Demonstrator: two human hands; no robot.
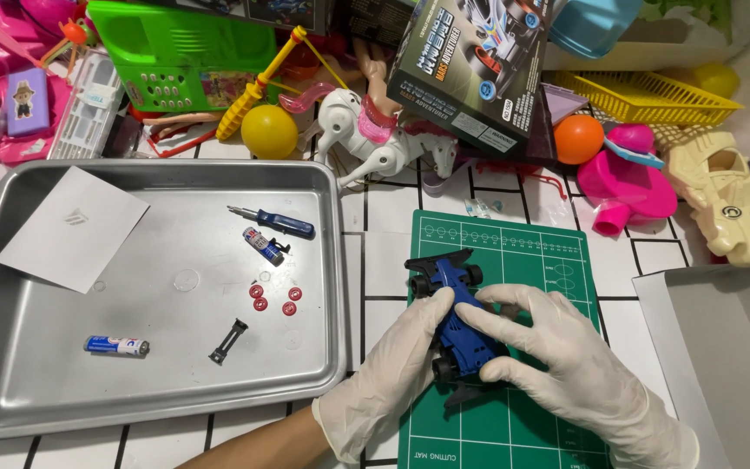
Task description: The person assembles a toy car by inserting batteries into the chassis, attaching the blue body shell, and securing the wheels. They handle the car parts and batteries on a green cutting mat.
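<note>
Both gloved hands grip the blue toy car (459,314) on the green cutting mat (531,260)

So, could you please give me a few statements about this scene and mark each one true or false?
1. Both gloved hands, left hand and right hand, hold the blue toy car. True.
2. The car sits over the tray. False: it is over the green mat.
3. The screwdriver lies in the tray. True.
4. Four red discs lie on the mat. False: they lie in the tray.
5. A white card lies in the tray. True.
</note>
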